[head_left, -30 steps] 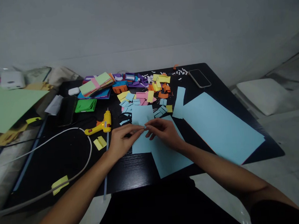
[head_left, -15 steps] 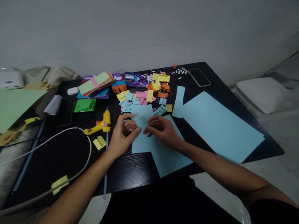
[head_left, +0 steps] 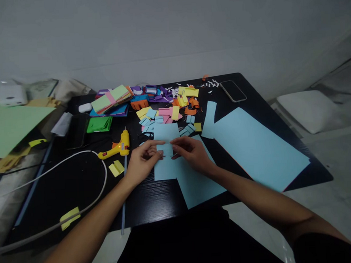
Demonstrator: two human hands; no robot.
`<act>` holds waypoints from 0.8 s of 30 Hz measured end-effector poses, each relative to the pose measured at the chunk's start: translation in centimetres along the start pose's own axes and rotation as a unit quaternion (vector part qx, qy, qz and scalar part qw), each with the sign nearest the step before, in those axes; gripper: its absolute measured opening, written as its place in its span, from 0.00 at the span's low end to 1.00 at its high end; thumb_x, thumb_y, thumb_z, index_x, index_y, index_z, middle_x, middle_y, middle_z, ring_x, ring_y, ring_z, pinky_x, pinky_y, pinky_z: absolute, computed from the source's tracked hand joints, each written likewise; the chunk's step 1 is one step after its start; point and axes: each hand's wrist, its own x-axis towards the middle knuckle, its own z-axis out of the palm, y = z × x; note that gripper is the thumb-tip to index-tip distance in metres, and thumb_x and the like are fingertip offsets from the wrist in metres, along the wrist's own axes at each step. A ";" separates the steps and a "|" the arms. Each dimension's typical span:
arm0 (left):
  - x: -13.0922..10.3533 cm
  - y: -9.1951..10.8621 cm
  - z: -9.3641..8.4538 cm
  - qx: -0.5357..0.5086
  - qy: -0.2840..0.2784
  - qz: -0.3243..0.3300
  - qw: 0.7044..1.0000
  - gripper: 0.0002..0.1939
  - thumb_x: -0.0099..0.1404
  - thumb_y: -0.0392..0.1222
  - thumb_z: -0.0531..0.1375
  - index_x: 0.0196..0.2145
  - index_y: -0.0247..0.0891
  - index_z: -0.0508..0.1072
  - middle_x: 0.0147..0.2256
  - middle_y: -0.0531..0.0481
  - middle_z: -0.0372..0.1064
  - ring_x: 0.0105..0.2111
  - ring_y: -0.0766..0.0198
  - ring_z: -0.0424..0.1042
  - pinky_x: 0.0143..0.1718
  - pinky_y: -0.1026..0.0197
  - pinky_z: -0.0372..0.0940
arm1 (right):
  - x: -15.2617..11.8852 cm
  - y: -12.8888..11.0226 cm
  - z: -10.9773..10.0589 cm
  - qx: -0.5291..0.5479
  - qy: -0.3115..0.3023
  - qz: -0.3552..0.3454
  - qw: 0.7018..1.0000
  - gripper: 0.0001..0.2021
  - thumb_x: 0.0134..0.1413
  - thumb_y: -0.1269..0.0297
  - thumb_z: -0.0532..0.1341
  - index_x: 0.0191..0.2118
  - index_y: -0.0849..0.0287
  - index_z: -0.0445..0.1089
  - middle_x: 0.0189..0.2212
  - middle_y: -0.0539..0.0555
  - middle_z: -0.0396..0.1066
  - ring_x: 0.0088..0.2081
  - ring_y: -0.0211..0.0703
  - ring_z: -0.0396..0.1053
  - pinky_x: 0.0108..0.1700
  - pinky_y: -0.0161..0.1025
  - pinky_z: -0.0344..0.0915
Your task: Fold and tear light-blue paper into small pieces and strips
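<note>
Between my two hands is a small light-blue paper piece [head_left: 165, 149], pinched at its left edge by my left hand [head_left: 146, 158] and at its right edge by my right hand [head_left: 191, 152]. Both hands have their fingers closed on it. Beneath it lies a light-blue paper sheet [head_left: 165, 171], and a second blue sheet [head_left: 198, 187] overlaps it at the right, under my right wrist. Just beyond my hands are several small folded blue paper pieces [head_left: 150, 121]. A yellow glue gun [head_left: 121, 146] rests left of my left hand.
Larger blue sheets [head_left: 261, 150] lie on the right of the black table [head_left: 150, 204], with a phone [head_left: 233, 91] behind. Coloured paper bundles [head_left: 112, 99] and scraps line the back. A white cable [head_left: 104, 167] loops across the left; a glue stick [head_left: 124, 214] overhangs the front edge.
My fingertips have shifted, so the small blue paper piece now shows flat between them. My left fingers have straightened along its top edge. The surrounding papers look unmoved.
</note>
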 end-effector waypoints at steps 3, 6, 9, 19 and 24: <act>0.0 -0.1 0.0 0.030 0.012 0.021 0.999 0.10 0.65 0.37 0.66 0.45 0.39 0.80 0.23 0.57 0.68 0.24 0.68 0.71 0.26 0.66 0.68 | 0.0 0.2 0.0 0.002 0.001 -0.003 1.000 0.13 0.54 0.56 0.73 0.42 0.57 0.79 0.35 0.52 0.79 0.34 0.41 0.78 0.37 0.41 0.83; -0.1 -0.4 -0.2 0.092 0.015 0.057 0.994 0.09 0.65 0.37 0.66 0.44 0.39 0.80 0.27 0.55 0.72 0.25 0.68 0.69 0.27 0.66 0.66 | -0.1 0.3 0.0 -0.012 -0.002 -0.005 1.000 0.13 0.55 0.56 0.73 0.43 0.57 0.80 0.36 0.53 0.79 0.35 0.41 0.78 0.38 0.41 0.82; -0.3 -0.5 -0.4 0.173 0.011 0.105 0.979 0.09 0.64 0.35 0.66 0.44 0.39 0.80 0.33 0.52 0.77 0.28 0.67 0.71 0.31 0.65 0.68 | -0.2 0.3 0.0 -0.038 0.008 -0.011 0.999 0.14 0.54 0.54 0.73 0.42 0.57 0.79 0.36 0.53 0.80 0.35 0.42 0.79 0.39 0.41 0.81; -0.7 -0.2 -0.5 0.244 -0.024 0.206 0.947 0.10 0.70 0.34 0.61 0.48 0.39 0.78 0.37 0.47 0.78 0.32 0.64 0.75 0.37 0.61 0.71 | 0.0 -0.3 -0.4 -0.125 -0.011 -0.019 0.992 0.12 0.56 0.54 0.71 0.37 0.58 0.79 0.33 0.53 0.79 0.34 0.40 0.75 0.39 0.38 0.73; -0.7 -0.2 -0.6 0.248 -0.030 0.218 0.943 0.12 0.70 0.33 0.61 0.49 0.40 0.78 0.38 0.47 0.79 0.34 0.62 0.76 0.38 0.61 0.72 | -0.1 -0.3 -0.4 -0.143 -0.010 -0.038 0.989 0.10 0.57 0.55 0.70 0.36 0.57 0.78 0.32 0.52 0.79 0.34 0.40 0.74 0.38 0.38 0.71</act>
